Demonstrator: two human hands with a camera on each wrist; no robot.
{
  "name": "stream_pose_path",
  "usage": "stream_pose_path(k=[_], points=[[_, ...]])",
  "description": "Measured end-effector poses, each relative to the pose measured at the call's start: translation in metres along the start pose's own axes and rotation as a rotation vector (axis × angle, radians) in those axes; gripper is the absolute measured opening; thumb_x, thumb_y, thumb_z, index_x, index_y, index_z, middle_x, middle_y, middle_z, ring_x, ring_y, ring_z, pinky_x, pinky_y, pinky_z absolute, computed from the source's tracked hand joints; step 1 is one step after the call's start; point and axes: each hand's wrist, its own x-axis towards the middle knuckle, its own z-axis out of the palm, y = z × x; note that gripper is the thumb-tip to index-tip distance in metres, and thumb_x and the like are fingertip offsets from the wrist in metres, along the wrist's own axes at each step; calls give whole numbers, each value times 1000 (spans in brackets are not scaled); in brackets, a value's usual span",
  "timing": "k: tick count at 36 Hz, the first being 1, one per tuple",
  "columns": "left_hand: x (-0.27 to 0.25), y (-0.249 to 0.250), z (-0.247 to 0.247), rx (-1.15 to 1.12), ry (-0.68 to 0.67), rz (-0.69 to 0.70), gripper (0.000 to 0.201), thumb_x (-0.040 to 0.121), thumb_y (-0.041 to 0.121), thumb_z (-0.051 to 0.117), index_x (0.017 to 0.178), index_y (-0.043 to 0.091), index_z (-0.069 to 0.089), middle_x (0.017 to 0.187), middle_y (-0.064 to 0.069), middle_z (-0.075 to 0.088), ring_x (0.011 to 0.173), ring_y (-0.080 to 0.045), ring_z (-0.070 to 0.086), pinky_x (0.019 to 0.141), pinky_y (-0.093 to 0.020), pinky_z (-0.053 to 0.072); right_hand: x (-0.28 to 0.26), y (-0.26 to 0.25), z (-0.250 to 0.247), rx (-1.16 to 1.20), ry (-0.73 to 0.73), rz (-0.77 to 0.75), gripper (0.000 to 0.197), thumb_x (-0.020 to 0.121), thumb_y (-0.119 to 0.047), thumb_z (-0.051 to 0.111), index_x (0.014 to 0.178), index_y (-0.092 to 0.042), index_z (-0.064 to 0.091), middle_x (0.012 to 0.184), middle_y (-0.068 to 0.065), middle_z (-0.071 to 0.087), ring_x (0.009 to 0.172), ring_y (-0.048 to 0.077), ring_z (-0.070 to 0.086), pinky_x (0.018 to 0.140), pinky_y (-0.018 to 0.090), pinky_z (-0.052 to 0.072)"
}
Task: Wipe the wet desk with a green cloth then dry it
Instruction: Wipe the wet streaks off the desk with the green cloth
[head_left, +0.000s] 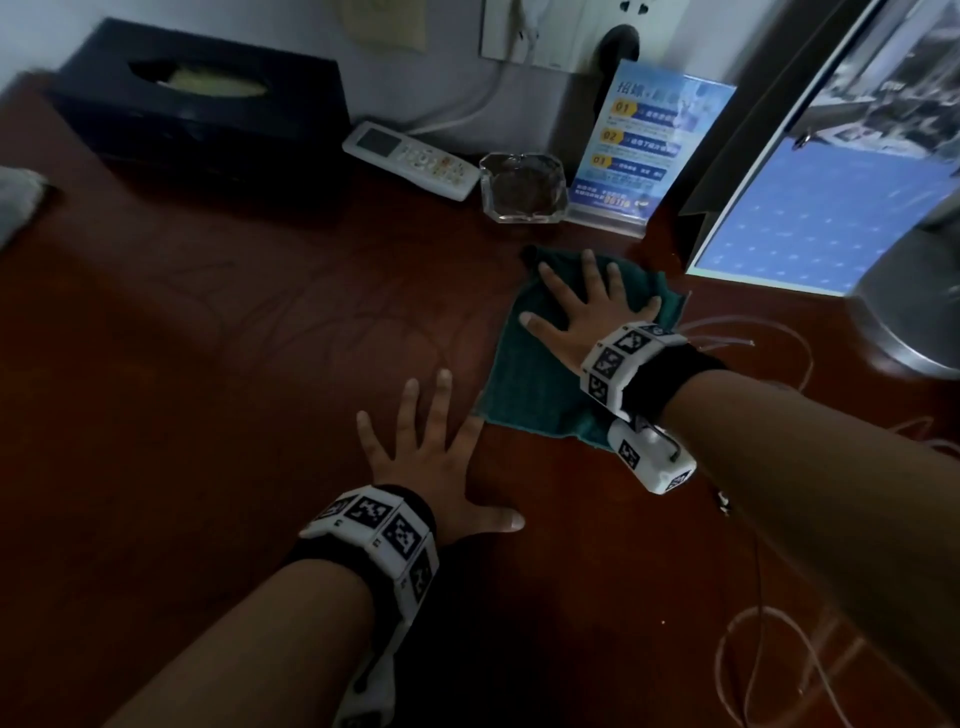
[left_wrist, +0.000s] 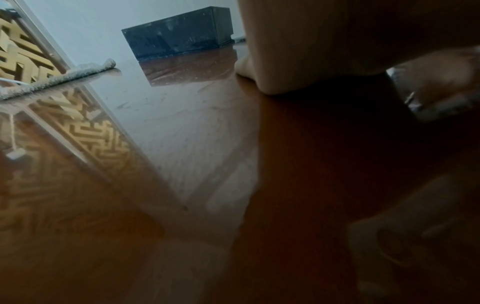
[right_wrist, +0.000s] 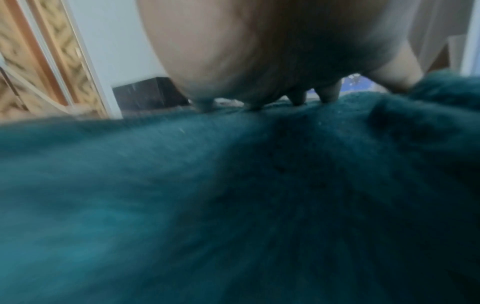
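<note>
You are looking down in dim light at a pale wall (head_left: 270, 31) behind the furniture, with a white socket plate (head_left: 545, 31) mounted on it. To your left, a gold lattice-patterned panel (left_wrist: 23, 59) in a pale frame stands beside that wall.

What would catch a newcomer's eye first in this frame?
The dark green terry cloth lying right of centre on the glossy reddish-brown wooden desk, with the right hand pressed flat on it. Beside it, the left hand rests spread on bare wood.
</note>
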Motion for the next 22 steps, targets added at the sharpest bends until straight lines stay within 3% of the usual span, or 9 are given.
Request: stream_pose_path(k=[2,4,6,8,13,18,22], points=[[0,0,-1,5,-3,-4,117,59,91,41,147,36,-13,126,2,-58,127,-31,-46,96,-68,-23,-6,4,0,-17,41,-37,69,87,-75,20,147,-50,-4,158,-7,-21,146,23,-15,110,66,-7],[0,0,-1,6,-2,-2,117,59,91,41,147,36,-13,127,2,-58,128,-31,-46,96,-68,-23,-11,9,-2,-49,73,-179,67,91,-69,24,148,-47,-3,158,-6,-21,145,20,-18,111,61,-11],[0,0,-1,10,2,-3,116,59,91,41,147,36,-12,132,1,-56,128,-31,-45,96,-68,-22,-13,13,-7,-122,38,-348,65,92,-65,29,147,-49,-3,158,-6,-22,144,19,-22,112,59,-13],[0,0,0,10,3,-10,117,58,91,40,147,36,-13,130,1,-57,128,-31,-45,96,-68,-23,-10,18,-10,-186,-44,-423,69,89,-68,33,145,-53,-5,157,-9,-24,143,20,-25,111,61,-14],[0,1,-1,5,-2,-15,118,59,91,41,145,37,-20,135,0,-55,128,-30,-45,97,-68,-22,-2,27,-8,-161,-159,-354,80,76,-81,40,136,-65,-11,152,-21,-30,141,14,-29,105,71,-12],[-1,0,0,-23,10,-9,121,58,90,43,134,42,-37,130,4,-57,128,-29,-45,97,-68,-21,-5,35,-4,-140,-117,-246,83,69,-87,38,132,-68,-14,152,-22,-30,142,15,-27,103,75,-6],[-1,0,0,-27,9,-8,121,58,90,44,131,43,-40,134,3,-55,129,-29,-45,98,-68,-20,-11,45,-3,-101,-116,-163,85,67,-88,38,132,-69,-14,151,-23,-30,143,16,-24,102,77,-1]])
